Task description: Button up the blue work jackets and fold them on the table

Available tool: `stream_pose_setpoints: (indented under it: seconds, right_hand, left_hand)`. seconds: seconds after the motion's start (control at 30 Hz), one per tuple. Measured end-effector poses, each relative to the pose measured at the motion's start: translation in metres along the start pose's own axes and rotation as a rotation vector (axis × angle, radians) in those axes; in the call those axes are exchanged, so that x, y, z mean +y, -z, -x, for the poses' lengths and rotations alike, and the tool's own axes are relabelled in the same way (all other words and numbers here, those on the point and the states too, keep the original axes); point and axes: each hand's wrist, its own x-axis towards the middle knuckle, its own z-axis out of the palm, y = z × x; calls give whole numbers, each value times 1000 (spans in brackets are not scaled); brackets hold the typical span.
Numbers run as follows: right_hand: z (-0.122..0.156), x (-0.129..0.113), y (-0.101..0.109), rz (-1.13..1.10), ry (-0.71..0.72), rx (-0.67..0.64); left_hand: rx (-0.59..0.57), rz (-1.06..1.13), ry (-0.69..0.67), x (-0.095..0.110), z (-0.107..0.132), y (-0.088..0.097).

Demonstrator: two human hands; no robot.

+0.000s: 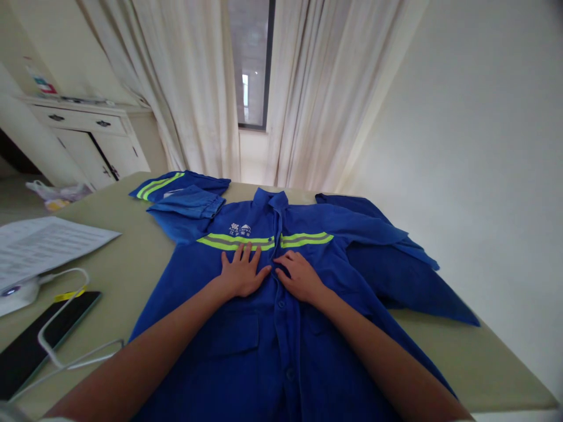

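Note:
A blue work jacket (206, 319) with yellow-green and grey reflective stripes is spread front up before me, its collar pointing away. My left hand (241, 274) rests flat on the chest just below the stripe, fingers spread. On the other side of the button placket (281, 319), my right hand (301, 278) touches the cloth, its thumb and index finger apart at the placket's edge. Neither hand grips anything. White lettering and logos (240, 229) show above the left stripe. One sleeve (189, 205) is folded back at the left; the other sleeve (378, 225) stretches to the right.
The jacket lies on a pale green table (475, 363). More dark blue clothing (409, 281) lies under its right side. At the left are printed papers (48, 246), a dark phone (48, 334) and a white cable (53, 351). Curtains (189, 76) and a white wall (484, 146) stand beyond.

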Motion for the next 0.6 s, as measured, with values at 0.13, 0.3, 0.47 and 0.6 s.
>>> stream_pose_setpoints:
  seconds: [0.13, 0.3, 0.47, 0.6]
  right_hand:
    - [-23, 2, 8, 64, -188, 0]
    - [-76, 14, -6, 77, -465, 124]
    - [-76, 26, -33, -87, -311, 327]
    - [-69, 28, -37, -207, -261, 455]
  left_hand:
    - [32, -104, -9, 11, -11, 22]
    - [55, -87, -214, 21, -62, 30]
    - [121, -61, -278, 9, -71, 10]
    - [219, -10, -296, 0, -64, -1]
